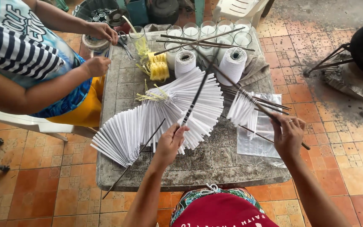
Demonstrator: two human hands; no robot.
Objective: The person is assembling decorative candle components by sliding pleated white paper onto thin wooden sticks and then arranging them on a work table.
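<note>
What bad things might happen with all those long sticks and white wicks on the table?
1. The left hand holds a thin dark rod that points toward the glass jars; a swing might knock one over.
2. The right hand holds a rod strung with white wicks; tilted, they may slide off.
3. The big fan of white wicks reaches near the table edge, so some might fall on the floor.

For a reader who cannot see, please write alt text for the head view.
A person's left hand lifts a thin dark rod and the right hand holds another rod hung with white candles, over a grey table of fanned white candles. Another person sits at left.
</note>
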